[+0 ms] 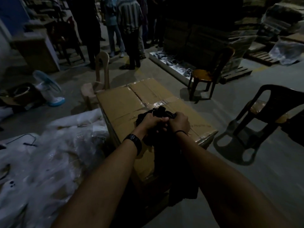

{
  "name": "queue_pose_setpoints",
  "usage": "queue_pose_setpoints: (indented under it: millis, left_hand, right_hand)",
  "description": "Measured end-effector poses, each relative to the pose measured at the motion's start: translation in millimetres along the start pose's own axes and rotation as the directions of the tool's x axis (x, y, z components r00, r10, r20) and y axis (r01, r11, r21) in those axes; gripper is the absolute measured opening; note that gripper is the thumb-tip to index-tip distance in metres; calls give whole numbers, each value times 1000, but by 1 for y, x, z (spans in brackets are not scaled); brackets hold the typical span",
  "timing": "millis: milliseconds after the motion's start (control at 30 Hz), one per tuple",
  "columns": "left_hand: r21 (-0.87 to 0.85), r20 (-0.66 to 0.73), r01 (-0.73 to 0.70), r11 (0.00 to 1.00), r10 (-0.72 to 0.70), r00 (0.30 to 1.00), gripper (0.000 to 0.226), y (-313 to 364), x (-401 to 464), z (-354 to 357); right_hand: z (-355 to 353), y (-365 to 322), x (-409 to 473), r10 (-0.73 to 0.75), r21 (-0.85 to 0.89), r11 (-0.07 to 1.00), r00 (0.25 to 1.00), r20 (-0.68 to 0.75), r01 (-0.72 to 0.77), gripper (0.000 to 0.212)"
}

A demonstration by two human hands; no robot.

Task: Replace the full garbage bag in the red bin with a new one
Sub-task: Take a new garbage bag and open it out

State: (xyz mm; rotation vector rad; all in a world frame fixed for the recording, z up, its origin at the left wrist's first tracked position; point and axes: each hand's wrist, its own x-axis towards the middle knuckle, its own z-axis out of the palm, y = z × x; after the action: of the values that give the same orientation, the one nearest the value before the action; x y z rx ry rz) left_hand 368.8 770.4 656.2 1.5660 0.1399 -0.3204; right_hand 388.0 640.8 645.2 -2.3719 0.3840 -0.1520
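Note:
A black garbage bag [166, 155] hangs between my forearms over a taped cardboard box [131, 102]. Its bunched top [160, 112] sticks out above my fists. My left hand [152, 123] and my right hand [179, 122] are both closed on the bag's neck, knuckles touching, side by side. My left wrist carries a black watch. No red bin is in view. The lower part of the bag is lost in the dark between my arms.
Crumpled clear plastic sheeting [49, 153] lies at the left. A dark plastic chair [256, 122] stands at the right, an orange-seated chair [209, 73] behind it, a beige chair [98, 79] beyond the box. A fan [49, 89] lies on the floor. Several people stand at the back.

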Motion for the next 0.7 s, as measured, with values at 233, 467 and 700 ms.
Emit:
queue_pose_setpoints:
  millis: [233, 467, 700]
  left_hand:
    - [-426, -285, -89, 901, -40, 958, 14, 5, 19, -12]
    - [-629, -572, -275, 727, -193, 797, 12, 15, 28, -22]
    - [43, -896, 59, 997, 12, 444, 36, -8, 15, -47]
  right_hand:
    - [-7, 18, 16, 3, -6, 1000, 1000, 2, -3, 16]
    - [-20, 36, 25, 28, -17, 999, 1000, 2, -28, 10]
    - [-58, 71, 46, 131, -95, 985, 982, -137, -144, 10]
